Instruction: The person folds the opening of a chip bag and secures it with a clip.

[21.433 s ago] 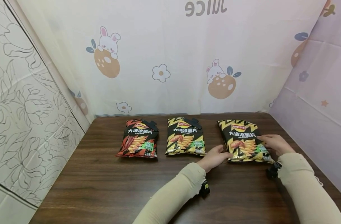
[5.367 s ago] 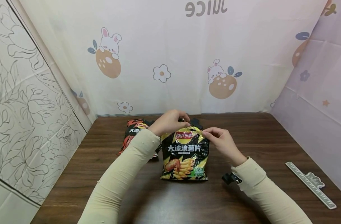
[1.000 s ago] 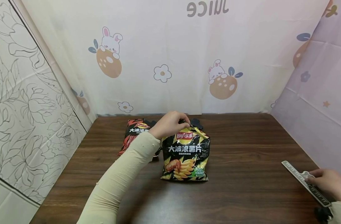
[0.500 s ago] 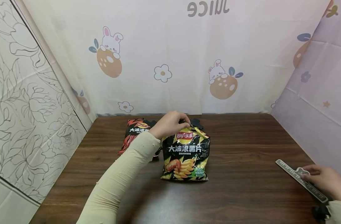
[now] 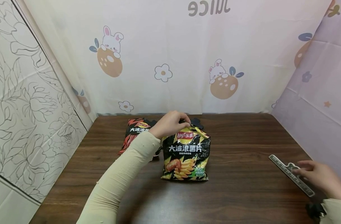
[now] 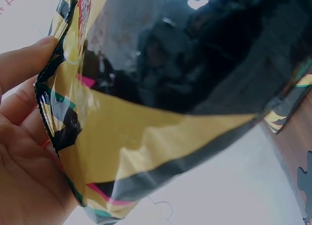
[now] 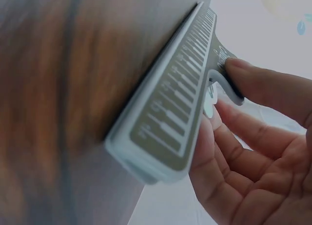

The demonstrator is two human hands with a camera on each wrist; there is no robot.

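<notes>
A black-and-yellow bag of potato chips (image 5: 185,152) stands upright mid-table in the head view. My left hand (image 5: 171,124) pinches its folded top edge between thumb and fingers; in the left wrist view the bag's crimped edge runs along the fingers (image 6: 29,64). At the right of the table, my right hand (image 5: 321,177) holds a long bag clip (image 5: 291,175) by its handle. Close up in the right wrist view, the clip (image 7: 170,98) is grey and white with a piano-key print. The thumb presses one handle plate and the fingers lie behind it.
A red-and-black chip bag (image 5: 134,133) lies behind my left forearm, with a dark clip (image 5: 151,123) at its top corner. Another dark clip (image 5: 197,123) shows behind the upright bag. A patterned curtain (image 5: 181,93) closes the table's back edge.
My right hand let go of the bag's top some seconds ago and took the long clip at the right. Hand and clip have since shifted leftward. The left hand keeps its pinch.
</notes>
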